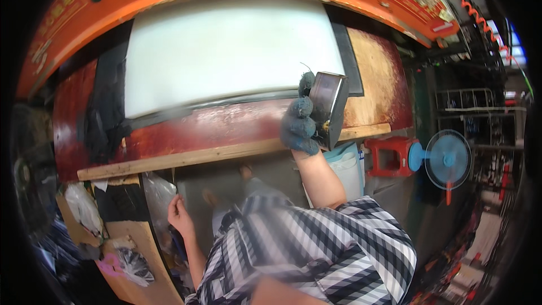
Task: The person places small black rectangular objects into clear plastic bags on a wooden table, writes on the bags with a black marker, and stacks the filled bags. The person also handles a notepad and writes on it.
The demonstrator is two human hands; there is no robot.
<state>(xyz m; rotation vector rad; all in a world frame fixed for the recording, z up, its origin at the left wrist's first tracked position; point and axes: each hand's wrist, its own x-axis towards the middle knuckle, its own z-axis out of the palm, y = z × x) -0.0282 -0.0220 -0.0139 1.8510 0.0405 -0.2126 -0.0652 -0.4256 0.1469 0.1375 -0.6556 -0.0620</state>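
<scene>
Against a dark block (326,97), right fingers (303,128) curl.

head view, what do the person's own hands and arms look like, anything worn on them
The right hand wears a dark blue-grey fabric glove, with a thin thread curling up at a fingertip. The left hand has no glove. The shirt is black, white and grey checked; both forearms show bare.

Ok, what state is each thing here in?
right hand: gloved, closed around dark box
dark box: gripped in right hand
left hand: bare, fingers bent
white sheet: lying flat on bench
bench: surface worn toward right end
clear plastic bag: crumpled
red hose: coiled
blue fan: whether running, cannot tell
</scene>
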